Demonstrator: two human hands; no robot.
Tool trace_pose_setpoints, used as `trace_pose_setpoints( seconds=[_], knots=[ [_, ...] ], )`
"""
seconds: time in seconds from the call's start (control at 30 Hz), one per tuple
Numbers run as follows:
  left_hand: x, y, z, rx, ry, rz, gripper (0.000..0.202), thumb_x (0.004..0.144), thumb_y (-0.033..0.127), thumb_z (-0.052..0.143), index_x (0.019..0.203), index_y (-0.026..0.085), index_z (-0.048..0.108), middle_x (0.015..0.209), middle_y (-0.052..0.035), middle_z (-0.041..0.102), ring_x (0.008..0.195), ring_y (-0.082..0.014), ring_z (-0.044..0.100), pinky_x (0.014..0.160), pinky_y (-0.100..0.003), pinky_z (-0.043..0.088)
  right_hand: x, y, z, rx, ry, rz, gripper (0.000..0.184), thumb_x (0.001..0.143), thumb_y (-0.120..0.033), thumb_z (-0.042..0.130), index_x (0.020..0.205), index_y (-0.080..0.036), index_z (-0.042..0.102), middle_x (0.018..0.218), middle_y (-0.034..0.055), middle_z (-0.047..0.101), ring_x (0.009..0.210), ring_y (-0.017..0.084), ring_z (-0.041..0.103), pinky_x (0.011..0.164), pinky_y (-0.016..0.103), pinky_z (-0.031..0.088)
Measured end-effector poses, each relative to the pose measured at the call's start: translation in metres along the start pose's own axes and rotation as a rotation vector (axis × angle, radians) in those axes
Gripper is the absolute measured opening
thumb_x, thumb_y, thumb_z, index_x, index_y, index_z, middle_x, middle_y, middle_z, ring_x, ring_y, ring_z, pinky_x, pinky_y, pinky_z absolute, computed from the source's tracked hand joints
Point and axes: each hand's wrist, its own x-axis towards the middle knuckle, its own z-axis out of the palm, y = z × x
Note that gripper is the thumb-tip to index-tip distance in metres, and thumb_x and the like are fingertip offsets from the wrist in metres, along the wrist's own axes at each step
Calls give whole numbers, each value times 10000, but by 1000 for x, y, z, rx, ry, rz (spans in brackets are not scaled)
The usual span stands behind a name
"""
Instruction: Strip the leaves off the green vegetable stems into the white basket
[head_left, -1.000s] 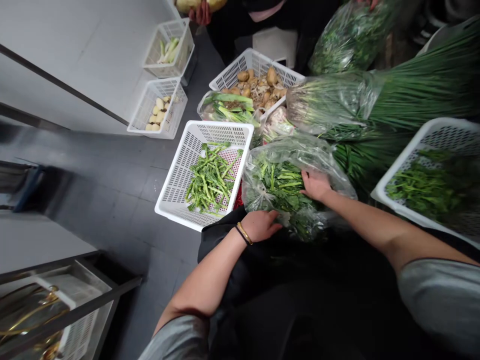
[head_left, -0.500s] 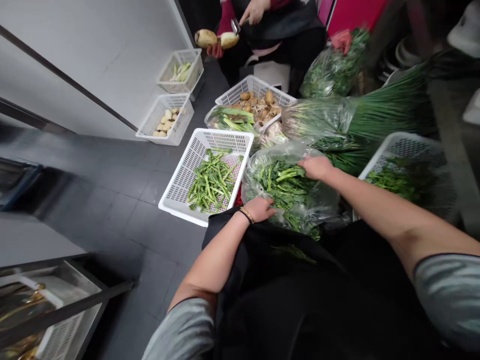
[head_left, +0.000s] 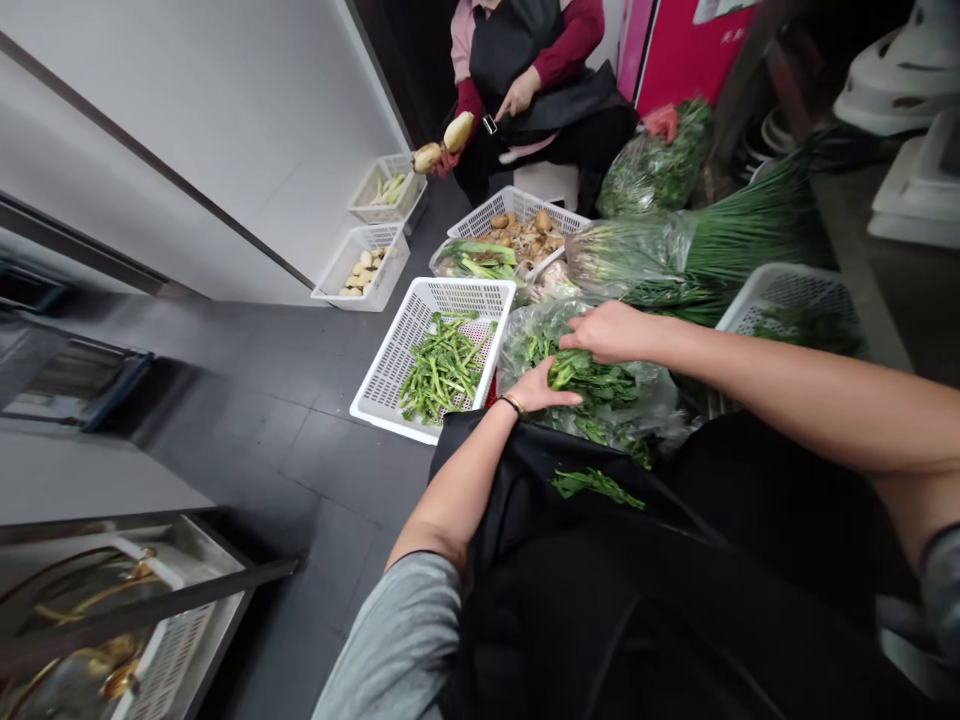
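Observation:
A clear plastic bag (head_left: pixel 660 400) full of leafy green stalks (head_left: pixel 592 380) lies in front of my lap. My left hand (head_left: pixel 544 388) rests on the near side of the greens, fingers curled onto them. My right hand (head_left: pixel 607 332) reaches in from the right and closes over a bunch of the same stalks at the top of the bag. A white basket (head_left: pixel 390 365) just left of the bag holds trimmed green stems (head_left: pixel 444 368). One loose sprig (head_left: pixel 596 485) lies on my black apron.
A seated person (head_left: pixel 540 70) at the back peels a pale root (head_left: pixel 457 132). Baskets of mushrooms (head_left: pixel 525 228), peeled pieces (head_left: pixel 364 270) and stalks (head_left: pixel 390 188) stand on the grey floor. Bundled chives (head_left: pixel 720 240) and another basket (head_left: pixel 780 300) lie right. A metal rack (head_left: pixel 112 600) is at lower left.
My head has tilted up, so the seated person has come into view. My right hand has moved left across the bag and closed on stalks; my left hand has slid further onto the greens.

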Motion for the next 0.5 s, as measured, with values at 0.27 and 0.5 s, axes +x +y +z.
trace_pose_setpoints(
  seconds=[0.27,0.5],
  knots=[
    [8,-13,-13,-443,328,-357,194,529,100,705,605,146,532,471,30,529,491,-115,531,552,-291,510,15,4,25,491,587,159,545,746,-319,628,1263,-197,506,1199,117,571,1044,266,539,781,377,457],
    [-22,13,-16,-739,360,-254,173,586,182,681,671,124,542,599,-24,593,707,-180,635,613,-313,543,-10,-100,88,2012,286,718,492,805,-595,466,819,-126,611,598,73,618,395,102,467,310,209,280]
  ],
)
